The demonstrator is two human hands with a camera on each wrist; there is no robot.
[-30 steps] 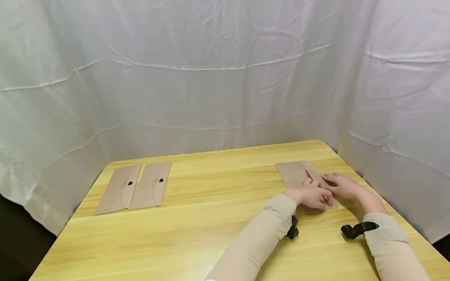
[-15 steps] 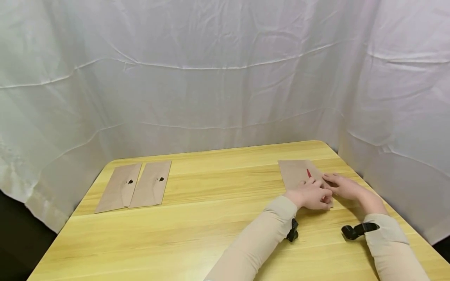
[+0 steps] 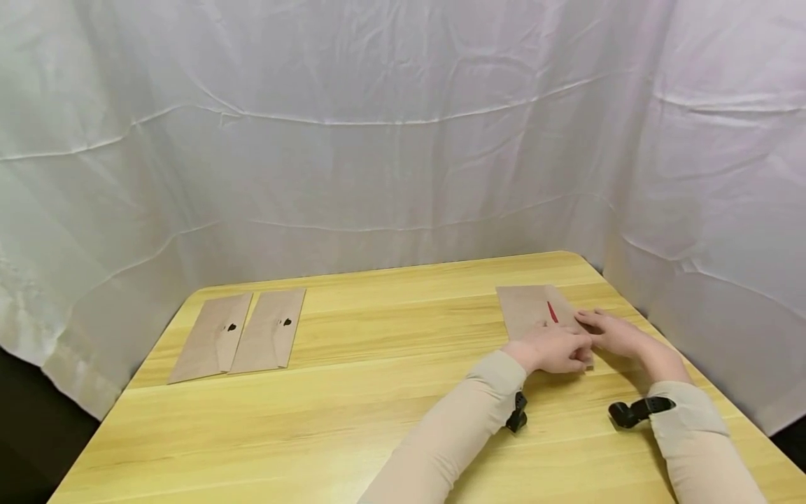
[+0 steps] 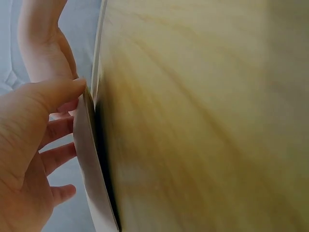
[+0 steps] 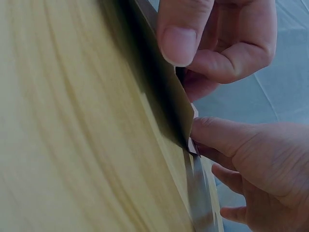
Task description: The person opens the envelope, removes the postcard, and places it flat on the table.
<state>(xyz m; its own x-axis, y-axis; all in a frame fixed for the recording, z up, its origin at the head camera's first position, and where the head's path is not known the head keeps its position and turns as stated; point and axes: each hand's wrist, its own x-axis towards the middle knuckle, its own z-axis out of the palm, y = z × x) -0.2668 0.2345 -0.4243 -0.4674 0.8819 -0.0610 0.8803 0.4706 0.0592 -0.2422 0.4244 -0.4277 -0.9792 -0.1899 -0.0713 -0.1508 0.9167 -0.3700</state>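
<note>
Apparently, the two flat paper envelopes (image 3: 269, 332) at ten o'clock on the desk (image 3: 340, 427) are done, while the red-marked envelope (image 3: 522, 308) at two o'clock looks unfinished, pinched along its near edge by the left hand (image 3: 554, 348) and its right edge by the right hand (image 3: 616, 333).

Background: white curtain (image 3: 352, 168), wood-grain table (image 3: 302, 434).
Curtain spans top of frame and both sides, creased horizontally. Table's far corners rounded. Mid-left: beige envelope (image 3: 203, 339) and its twin (image 3: 264, 343), flat, side by side, black mark (image 3: 231, 327) on each. Dark patch (image 3: 38, 420), lower-left edge.
</note>
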